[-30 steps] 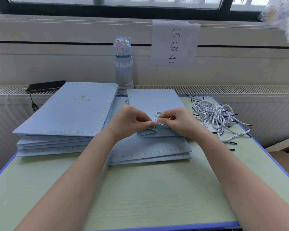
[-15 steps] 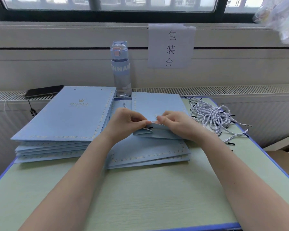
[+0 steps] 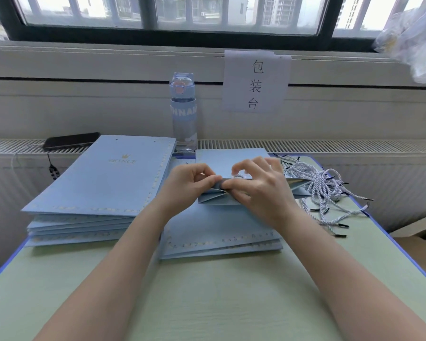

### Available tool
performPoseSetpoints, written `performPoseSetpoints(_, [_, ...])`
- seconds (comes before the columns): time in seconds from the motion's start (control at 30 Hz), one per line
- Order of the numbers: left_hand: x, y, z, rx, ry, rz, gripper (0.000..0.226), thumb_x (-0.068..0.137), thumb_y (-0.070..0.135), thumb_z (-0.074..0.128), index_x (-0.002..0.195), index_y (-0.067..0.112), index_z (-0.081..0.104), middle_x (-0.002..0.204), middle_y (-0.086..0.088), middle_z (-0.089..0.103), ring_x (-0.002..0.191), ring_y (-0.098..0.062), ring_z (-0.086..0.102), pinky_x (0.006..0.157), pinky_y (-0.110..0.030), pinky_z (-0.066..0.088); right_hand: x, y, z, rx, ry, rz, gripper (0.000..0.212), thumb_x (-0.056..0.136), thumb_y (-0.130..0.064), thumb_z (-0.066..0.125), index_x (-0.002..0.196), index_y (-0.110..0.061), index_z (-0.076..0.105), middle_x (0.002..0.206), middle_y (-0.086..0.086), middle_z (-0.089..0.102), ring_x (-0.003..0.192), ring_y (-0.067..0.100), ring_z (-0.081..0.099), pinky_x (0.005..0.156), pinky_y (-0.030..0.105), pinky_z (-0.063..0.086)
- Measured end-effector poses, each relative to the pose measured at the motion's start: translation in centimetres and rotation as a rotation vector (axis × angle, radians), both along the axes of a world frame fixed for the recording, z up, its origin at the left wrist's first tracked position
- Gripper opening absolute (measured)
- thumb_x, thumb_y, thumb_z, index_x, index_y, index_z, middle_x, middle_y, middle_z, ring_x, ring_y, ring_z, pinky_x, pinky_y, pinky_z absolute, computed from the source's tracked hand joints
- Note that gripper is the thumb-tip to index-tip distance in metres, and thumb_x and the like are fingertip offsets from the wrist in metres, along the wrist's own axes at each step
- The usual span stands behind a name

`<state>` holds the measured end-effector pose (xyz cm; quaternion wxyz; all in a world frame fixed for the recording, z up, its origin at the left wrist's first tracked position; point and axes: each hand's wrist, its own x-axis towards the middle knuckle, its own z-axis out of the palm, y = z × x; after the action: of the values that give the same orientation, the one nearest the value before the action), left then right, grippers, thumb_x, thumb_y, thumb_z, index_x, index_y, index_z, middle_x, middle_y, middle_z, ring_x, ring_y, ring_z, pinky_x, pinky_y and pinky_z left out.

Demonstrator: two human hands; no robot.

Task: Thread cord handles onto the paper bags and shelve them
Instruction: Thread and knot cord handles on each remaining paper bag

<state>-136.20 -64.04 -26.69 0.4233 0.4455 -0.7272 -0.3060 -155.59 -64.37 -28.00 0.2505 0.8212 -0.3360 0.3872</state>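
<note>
Blue paper bag (image 3: 214, 199) lies flat on the right stack (image 3: 219, 242), at the far middle of the surface (image 3: 207, 303). Our left hand (image 3: 185, 185) has its grip pinched on the folded mouth edge, we think to hold the hole steady. The grip of our right hand (image 3: 261, 190) seems closed on a white cord (image 3: 239, 175) at the same edge, probably to feed it through. Spare cords (image 3: 317, 185) lie within reach at the right.

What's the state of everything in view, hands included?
Left hand: pinching top bag's folded edge.
Right hand: pinching same edge beside cord loop.
Top bag: folded flat, near edge lifted.
Left stack: flat, uppermost holes empty.
Cord pile: loose, tangled.
Bottle: upright, lid shut.
Phone: lying flat, screen dark.
</note>
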Motion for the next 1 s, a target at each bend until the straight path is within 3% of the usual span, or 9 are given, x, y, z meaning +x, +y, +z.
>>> performPoseSetpoints(0.1, [0.1, 0.0, 0.1, 0.015, -0.019, -0.004, 0.016, 0.089, 0.019, 0.066, 0.077, 0.01, 0.069, 0.06, -0.009, 0.063, 0.056, -0.007, 0.049, 0.06, -0.02, 0.04, 0.1, 0.2, 0.0, 0.021, 0.014, -0.005, 0.006, 0.081, -0.029, 0.07, 0.08, -0.034, 0.072, 0.089, -0.003, 0.062, 0.078, 0.017, 0.048, 0.078, 0.037, 0.035])
performPoseSetpoints(0.2, [0.0, 0.0, 0.1, 0.015, -0.025, -0.002, 0.015, 0.088, 0.019, 0.066, 0.076, 0.01, 0.069, 0.049, 0.011, 0.054, 0.05, -0.001, 0.043, 0.055, -0.012, 0.036, -0.1, 0.3, 0.1, 0.054, 0.008, -0.011, 0.007, 0.082, -0.031, 0.065, 0.077, -0.032, 0.071, 0.087, -0.004, 0.061, 0.074, 0.018, 0.05, 0.077, 0.036, 0.034])
performPoseSetpoints(0.33, [-0.1, 0.0, -0.1, -0.023, -0.035, 0.007, 0.013, 0.087, 0.018, 0.068, 0.079, 0.008, 0.071, 0.062, 0.007, 0.067, 0.058, -0.004, 0.058, 0.062, -0.018, 0.047, -0.2, 0.2, 0.1, 0.123, 0.004, 0.023, 0.014, 0.085, -0.032, 0.06, 0.079, -0.025, 0.07, 0.085, -0.004, 0.063, 0.071, 0.02, 0.055, 0.072, 0.036, 0.041])
performPoseSetpoints(0.5, [-0.4, 0.0, -0.3, -0.041, 0.0, 0.027, 0.009, 0.084, 0.012, 0.07, 0.079, 0.006, 0.072, 0.075, -0.003, 0.072, 0.073, -0.015, 0.069, 0.072, -0.025, 0.053, -1.0, -0.1, 0.2, 0.445, -0.193, 0.177, 0.009, 0.083, -0.019, 0.066, 0.086, -0.012, 0.07, 0.084, -0.008, 0.063, 0.075, 0.015, 0.059, 0.067, 0.036, 0.052])
performPoseSetpoints(0.6, [-0.2, 0.1, -0.2, -0.04, -0.013, -0.008, 0.004, 0.083, 0.01, 0.072, 0.079, 0.008, 0.072, 0.075, 0.0, 0.072, 0.071, -0.008, 0.068, 0.072, -0.019, 0.053, -1.0, 0.3, 0.4, 0.561, -0.303, 0.219, 0.008, 0.08, -0.017, 0.068, 0.085, -0.012, 0.071, 0.079, -0.016, 0.062, 0.07, 0.008, 0.057, 0.068, 0.024, 0.05])
performPoseSetpoints(0.7, [0.4, -0.1, -0.3, -0.025, -0.093, -0.073, 0.001, 0.081, 0.008, 0.074, 0.081, 0.008, 0.073, 0.077, -0.001, 0.073, 0.075, -0.009, 0.069, 0.072, -0.021, 0.054, -1.0, 0.7, 0.7, 0.731, -0.35, 0.208, 0.005, 0.081, -0.014, 0.073, 0.086, -0.015, 0.073, 0.077, -0.008, 0.069, 0.071, 0.008, 0.061, 0.067, 0.018, 0.049])
performPoseSetpoints(0.8, [1.1, -0.3, -0.4, -0.09, -0.352, -0.097, 0.008, 0.081, 0.008, 0.072, 0.083, 0.015, 0.075, 0.078, 0.012, 0.071, 0.077, 0.004, 0.064, 0.074, -0.018, 0.051, -1.5, 0.3, 0.4, 0.818, -0.234, 0.122, 0.018, 0.086, -0.012, 0.068, 0.101, -0.019, 0.073, 0.087, -0.004, 0.072, 0.079, 0.006, 0.063, 0.074, 0.01, 0.045])
performPoseSetpoints(0.9, [1.7, -0.4, -0.1, -0.102, -0.516, -0.081, 0.015, 0.08, 0.008, 0.067, 0.085, 0.02, 0.075, 0.08, 0.016, 0.07, 0.08, 0.012, 0.06, 0.076, -0.019, 0.051, -3.0, -0.5, 0.3, 0.764, -0.141, -0.014, 0.032, 0.091, -0.003, 0.056, 0.118, -0.017, 0.066, 0.112, -0.001, 0.068, 0.103, 0.015, 0.062, 0.089, 0.018, 0.042])
performPoseSetpoints(1.0, [2.0, -0.3, 0.2, -0.122, -0.632, -0.023, 0.019, 0.077, 0.013, 0.062, 0.085, 0.028, 0.072, 0.077, 0.023, 0.064, 0.077, 0.017, 0.054, 0.073, -0.022, 0.047, -3.8, -0.7, -0.1, 0.894, -0.045, -0.122, 0.04, 0.094, -0.006, 0.05, 0.131, -0.02, 0.055, 0.131, -0.001, 0.057, 0.122, 0.018, 0.05, 0.099, 0.024, 0.034])
